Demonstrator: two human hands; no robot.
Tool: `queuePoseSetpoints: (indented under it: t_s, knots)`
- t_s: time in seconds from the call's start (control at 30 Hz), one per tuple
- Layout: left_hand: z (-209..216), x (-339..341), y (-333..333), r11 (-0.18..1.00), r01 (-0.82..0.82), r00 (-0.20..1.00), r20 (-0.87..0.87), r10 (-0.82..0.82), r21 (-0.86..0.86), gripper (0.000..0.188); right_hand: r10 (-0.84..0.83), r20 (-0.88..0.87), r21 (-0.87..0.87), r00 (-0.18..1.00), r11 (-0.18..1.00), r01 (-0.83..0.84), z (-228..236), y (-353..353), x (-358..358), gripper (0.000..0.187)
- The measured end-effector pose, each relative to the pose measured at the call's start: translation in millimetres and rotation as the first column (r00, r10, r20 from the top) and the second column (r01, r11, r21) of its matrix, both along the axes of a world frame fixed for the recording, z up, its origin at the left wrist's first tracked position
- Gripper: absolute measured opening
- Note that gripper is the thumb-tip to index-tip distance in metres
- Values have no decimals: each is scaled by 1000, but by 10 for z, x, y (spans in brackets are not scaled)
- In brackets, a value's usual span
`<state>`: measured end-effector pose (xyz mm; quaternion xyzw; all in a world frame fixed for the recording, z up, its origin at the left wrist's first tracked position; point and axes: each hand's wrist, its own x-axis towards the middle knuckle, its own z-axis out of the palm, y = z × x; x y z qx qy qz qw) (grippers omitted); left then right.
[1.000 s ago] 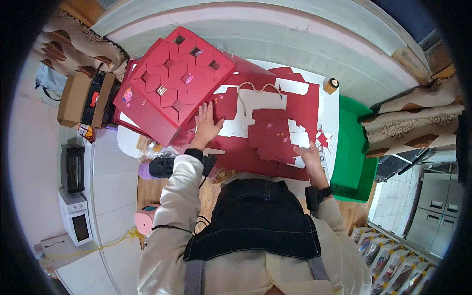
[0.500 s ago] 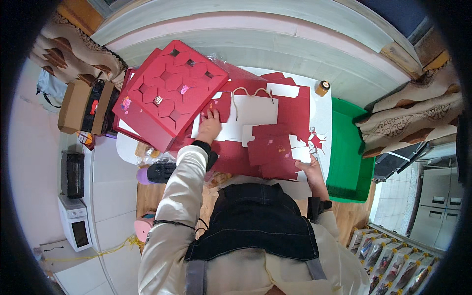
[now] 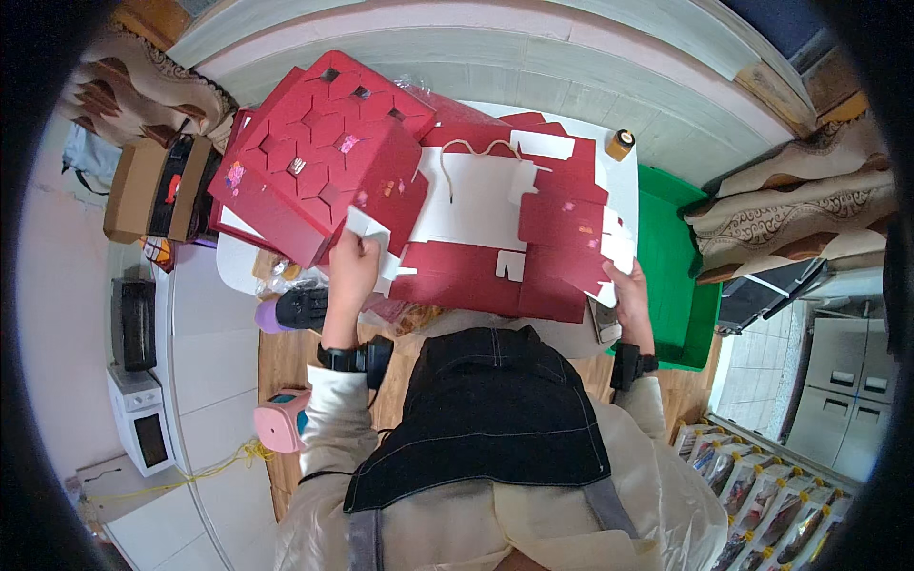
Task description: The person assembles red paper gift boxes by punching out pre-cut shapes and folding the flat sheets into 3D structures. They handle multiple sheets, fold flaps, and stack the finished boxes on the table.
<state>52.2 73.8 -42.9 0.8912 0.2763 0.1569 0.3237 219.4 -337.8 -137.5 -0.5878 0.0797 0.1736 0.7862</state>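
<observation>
An unfolded red cardboard box [image 3: 457,276] with a white inside lies on the table in front of me, a beige rope handle [image 3: 481,146] at its far side. My left hand [image 3: 350,269] is closed round a white flap on its left; the red side panel [image 3: 388,186] there stands tilted up. At the right, my right hand [image 3: 628,293] pinches the white edge of the other red side panel [image 3: 564,228], which is folded inward. Beyond my left hand lies a stack of red cardboard [image 3: 286,205], its top sheet cut with star-shaped slots.
A small amber jar [image 3: 620,145] stands at the white table's [image 3: 624,190] far right corner. Beside the table is a large green bin [image 3: 676,319]. A phone-like object [image 3: 606,324] lies by my right hand. An open brown carton [image 3: 133,195] is at the far left.
My left hand has gone from lying on the cardboard to gripping its left flap, and that panel has risen. My right hand has moved slightly up and right with the right panel.
</observation>
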Motion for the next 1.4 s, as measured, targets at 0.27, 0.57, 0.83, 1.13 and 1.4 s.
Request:
queuePoseSetpoints:
  t_s: [0.27,0.57,0.83,1.13,1.4]
  knots:
    - [-133,-538,-345,511,115,904,303,301,-852,16,396,286,-777,873,628,-30,-141,920,221,64]
    - [186,-536,-632,694,307,910,414,-14,-651,50,655,344,-282,673,756,-591,1418,1839,-260,53]
    - [624,-404,-436,537,289,936,353,17,-793,65,564,472,-155,678,810,-566,1418,1824,-371,44]
    - [534,-362,-787,433,99,968,187,167,-896,40,535,716,-521,448,837,-167,1438,1684,-331,21]
    - [251,-259,-688,731,201,920,382,88,-652,35,437,803,-486,406,873,22,1454,1725,-469,20]
